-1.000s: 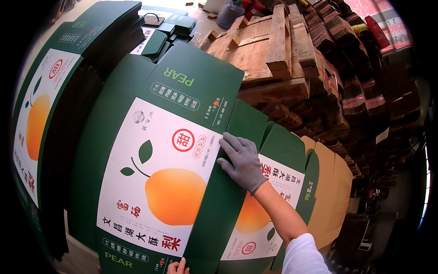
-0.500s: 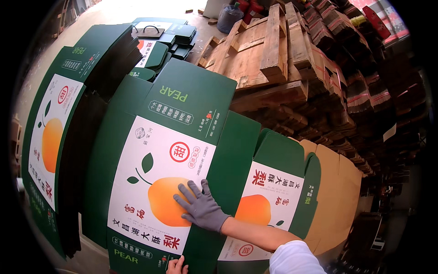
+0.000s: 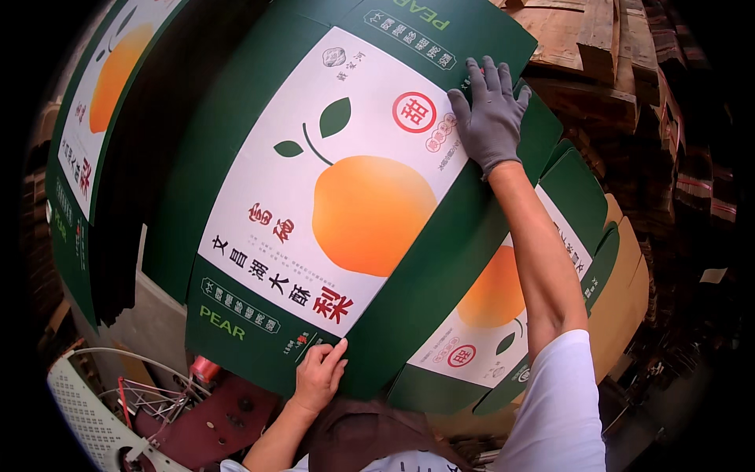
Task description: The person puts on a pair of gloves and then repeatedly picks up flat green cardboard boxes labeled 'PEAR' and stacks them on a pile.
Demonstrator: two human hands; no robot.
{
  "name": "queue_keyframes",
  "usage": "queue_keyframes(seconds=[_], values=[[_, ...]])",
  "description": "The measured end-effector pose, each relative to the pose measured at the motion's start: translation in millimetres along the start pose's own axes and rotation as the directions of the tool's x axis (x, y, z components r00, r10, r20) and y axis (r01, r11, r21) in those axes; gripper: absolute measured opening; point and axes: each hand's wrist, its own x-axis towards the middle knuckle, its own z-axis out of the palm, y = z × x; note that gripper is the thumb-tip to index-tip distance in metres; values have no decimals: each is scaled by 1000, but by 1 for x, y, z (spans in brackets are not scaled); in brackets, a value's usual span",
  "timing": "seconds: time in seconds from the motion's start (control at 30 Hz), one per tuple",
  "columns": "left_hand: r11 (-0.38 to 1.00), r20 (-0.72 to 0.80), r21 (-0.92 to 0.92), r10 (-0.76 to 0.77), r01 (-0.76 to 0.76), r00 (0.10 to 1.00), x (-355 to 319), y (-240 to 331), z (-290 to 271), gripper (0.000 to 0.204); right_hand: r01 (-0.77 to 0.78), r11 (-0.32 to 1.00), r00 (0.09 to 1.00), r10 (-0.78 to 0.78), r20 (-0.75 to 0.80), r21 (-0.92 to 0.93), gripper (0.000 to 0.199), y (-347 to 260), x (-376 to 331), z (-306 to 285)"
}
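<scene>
Shifting off the printed pear [image 3: 373, 216], our gloved right hand [image 3: 489, 118] is now lying spread at the white panel's [image 3: 271, 153] far right corner in the head view. Beneath it the green carton sheet [image 3: 429, 291] is lying; whether our curled left hand [image 3: 320, 374] is pinching its near edge, we cannot tell.

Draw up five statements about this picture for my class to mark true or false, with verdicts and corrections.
1. The right hand wears a grey glove. True.
2. The left hand is gloved too. False: it is bare.
3. The large fruit printed near the picture's middle is orange. True.
4. The right hand covers that fruit. False: it is at the upper right corner of the white panel around the fruit.
5. Wooden boards show at the picture's upper right. True.
</scene>
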Motion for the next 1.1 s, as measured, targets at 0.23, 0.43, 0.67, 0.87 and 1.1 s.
queue_keyframes(seconds=[0.23,0.43,0.67,0.87,1.1], values=[[995,-81,-60,73,-78,994,-3,-3,2,48,-47,997,988,36,149,66,62,-122,-111,-53],[957,-56,-281,55,-69,997,-8,-17,-5,49,21,989,915,-78,395,146,65,-234,-191,-116],[894,-454,433,331,-120,828,24,-95,-227,39,-27,994,922,-17,386,110,68,-240,-202,-120],[467,-448,840,309,276,839,38,-185,-366,66,-9,996,918,-25,395,85,67,-247,-205,-116],[665,-413,732,260,149,873,46,-190,-376,66,-16,990,935,-35,353,140,66,-241,-206,-119]])
